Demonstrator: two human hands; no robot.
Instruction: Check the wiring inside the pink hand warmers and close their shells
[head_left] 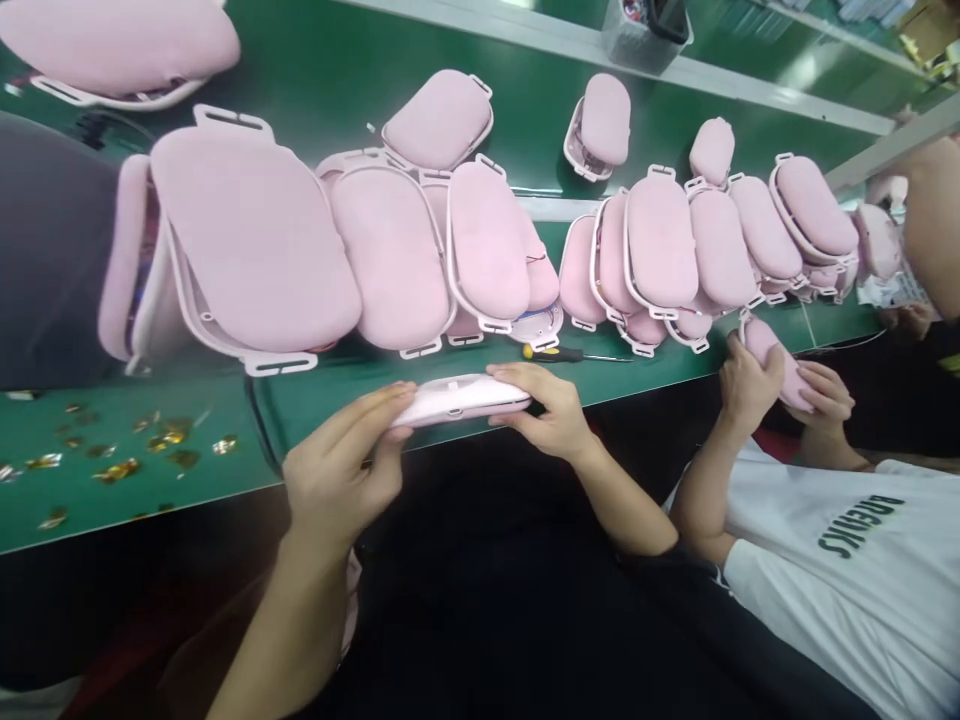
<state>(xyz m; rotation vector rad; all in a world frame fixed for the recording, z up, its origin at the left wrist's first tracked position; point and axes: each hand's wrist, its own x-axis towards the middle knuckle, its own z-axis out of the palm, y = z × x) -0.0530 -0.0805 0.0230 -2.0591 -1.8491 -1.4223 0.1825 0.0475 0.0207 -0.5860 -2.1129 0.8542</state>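
A flat pink-and-white padded unit [459, 397] is held edge-on just over the near edge of the green table [135, 490]. My left hand [341, 470] pinches its left end with fingers closed round it. My right hand [544, 408] grips its right end, fingers laid over the top. Behind it, several pink padded units in white frames [255, 240] lean against each other in a long row. A yellow-handled screwdriver [559, 353] lies on the table just beyond my right hand.
To the right a person in a white T-shirt [847, 560] holds another pink unit [776, 365] in both hands. More pink units [664, 240] are stacked at right. Gold scraps [112, 465] litter the table at left. A grey container [645, 35] stands far back.
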